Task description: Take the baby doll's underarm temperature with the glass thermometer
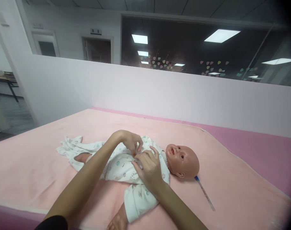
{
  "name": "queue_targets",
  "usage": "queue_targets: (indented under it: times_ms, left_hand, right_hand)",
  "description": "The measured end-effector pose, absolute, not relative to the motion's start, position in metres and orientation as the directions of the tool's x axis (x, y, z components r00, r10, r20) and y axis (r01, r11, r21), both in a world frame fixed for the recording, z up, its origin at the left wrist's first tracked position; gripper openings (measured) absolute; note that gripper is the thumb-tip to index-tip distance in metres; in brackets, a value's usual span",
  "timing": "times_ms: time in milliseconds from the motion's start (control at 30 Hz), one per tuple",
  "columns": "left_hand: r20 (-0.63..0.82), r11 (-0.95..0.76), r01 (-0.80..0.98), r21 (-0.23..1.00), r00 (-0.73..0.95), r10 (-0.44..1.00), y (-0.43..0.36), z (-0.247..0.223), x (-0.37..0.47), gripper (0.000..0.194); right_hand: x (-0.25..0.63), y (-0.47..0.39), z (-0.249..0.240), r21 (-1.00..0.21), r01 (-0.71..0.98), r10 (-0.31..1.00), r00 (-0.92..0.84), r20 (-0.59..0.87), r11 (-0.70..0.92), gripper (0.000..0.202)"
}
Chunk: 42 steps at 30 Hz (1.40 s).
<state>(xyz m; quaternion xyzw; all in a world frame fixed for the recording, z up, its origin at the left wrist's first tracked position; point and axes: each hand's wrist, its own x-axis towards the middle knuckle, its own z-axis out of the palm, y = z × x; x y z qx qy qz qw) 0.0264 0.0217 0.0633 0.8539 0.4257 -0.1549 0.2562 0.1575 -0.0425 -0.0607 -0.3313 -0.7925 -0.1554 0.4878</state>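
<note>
Doll [185, 159]: on its back, wearing printed suit [121, 166]. My left hand [132, 142] and right hand [149, 166]: at suit's front, fingers bent; whether clamped on cloth, I cannot tell. Sheet [231, 191]: pink, beneath. Tube [205, 193]: blue-tipped, beside doll.

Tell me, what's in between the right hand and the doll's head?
A bit of the doll's printed white top lies between the right hand and the doll's head. You can see it in the head view.
</note>
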Motion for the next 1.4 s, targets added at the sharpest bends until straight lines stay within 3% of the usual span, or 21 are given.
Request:
queue_targets:
  times_ms: [167,333,467,533,600,667,733,833,933,1100,1333,1400]
  left_hand:
    - [-0.488,-0.497,0.814,0.300,0.579,0.653,0.023,0.063,0.025,0.024]
    - [-0.476,-0.466,0.787,0.404,0.616,0.628,0.023,0.065,0.020,0.031]
    - [-0.477,-0.443,0.799,0.407,0.599,0.643,0.023,0.066,0.016,0.038]
    - [-0.470,-0.437,0.831,0.345,0.556,0.686,0.022,0.067,0.015,0.038]
    - [-0.462,-0.433,0.860,0.271,0.511,0.725,0.021,0.066,0.015,0.037]
    - [-0.452,-0.435,0.864,0.253,0.503,0.737,0.021,0.065,0.016,0.035]
    - [-0.437,-0.447,0.843,0.297,0.537,0.722,0.022,0.064,0.017,0.032]
    - [-0.445,-0.446,0.799,0.403,0.597,0.667,0.024,0.062,0.017,0.029]
    - [-0.489,-0.414,0.775,0.477,0.626,0.608,0.025,0.064,0.014,0.036]
    - [-0.548,-0.393,0.799,0.455,0.599,0.584,0.023,0.070,0.009,0.050]
    - [-0.486,-0.411,0.828,0.381,0.558,0.673,0.026,0.071,0.002,0.040]
    - [-0.455,-0.403,0.856,0.324,0.514,0.727,0.028,0.071,-0.002,0.040]
  right_hand:
    - [0.158,-0.043,-0.062,-0.079,0.686,0.387,-0.308,0.869,0.723,0.005]
    - [0.160,-0.045,-0.055,-0.094,0.701,0.413,-0.302,0.859,0.707,0.011]
    - [0.178,-0.049,-0.027,-0.134,0.733,0.370,-0.170,0.914,0.667,0.011]
    - [0.200,-0.058,-0.012,-0.218,0.768,0.330,0.010,0.944,0.602,0.009]
    - [0.229,-0.073,-0.005,-0.392,0.796,0.317,0.265,0.911,0.462,0.010]
    - [0.260,-0.090,-0.010,-0.600,0.759,0.369,0.497,0.785,0.253,0.016]
    - [0.291,-0.107,-0.025,-0.707,0.707,0.487,0.622,0.613,-0.013,0.020]
    - [0.324,-0.123,-0.056,-0.664,0.681,0.753,0.601,0.267,-0.308,0.024]
    - [0.340,-0.128,-0.080,-0.597,0.725,0.862,0.495,0.105,-0.344,0.030]
    - [0.344,-0.126,-0.096,-0.512,0.793,0.876,0.459,0.147,-0.330,0.033]
    - [0.344,-0.126,-0.088,-0.425,0.803,0.852,0.509,0.123,-0.419,0.021]
    - [0.362,-0.125,-0.083,-0.451,0.781,0.804,0.560,0.198,-0.433,0.019]
